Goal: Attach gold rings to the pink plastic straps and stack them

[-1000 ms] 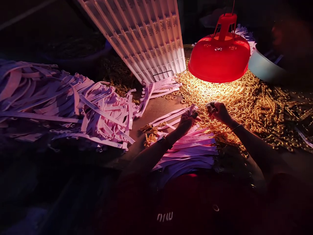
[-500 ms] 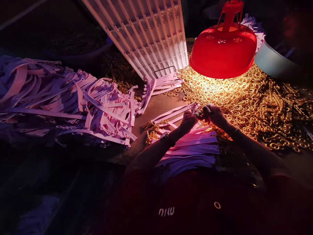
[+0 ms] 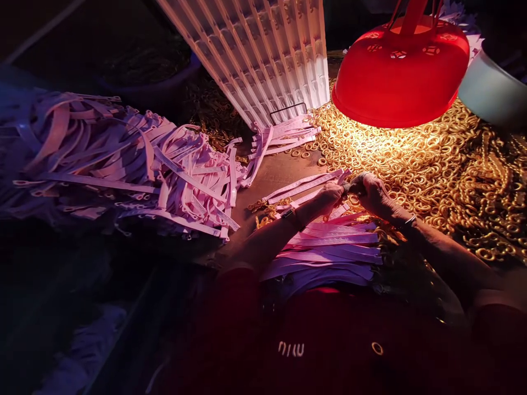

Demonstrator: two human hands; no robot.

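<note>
My left hand (image 3: 331, 195) is closed, with the end of a pink fabric strap (image 3: 342, 175) sticking up from its fingers. My right hand (image 3: 374, 193) meets it fingertip to fingertip. Its fingers are pinched together, and what they hold is hidden; the fingertips look dark, as if covered. Under both wrists lies a stack of pink straps (image 3: 329, 253), laid side by side. Small clusters of gold rings (image 3: 263, 219) sit at the strap ends by my left forearm. A large heap of loose gold rings (image 3: 415, 170) spreads just beyond my right hand.
A red lamp (image 3: 401, 77) hangs low over the rings. Behind stands a ribbed pale panel (image 3: 263, 60), with more straps (image 3: 288, 134) at its foot. A big tangled pile of straps (image 3: 181, 170) covers the left side. A pale blue tub (image 3: 492, 88) stands at the back right.
The view has shifted, so the scene sits further right in the picture. Both hands stay together over the straps, fingers still closed.
</note>
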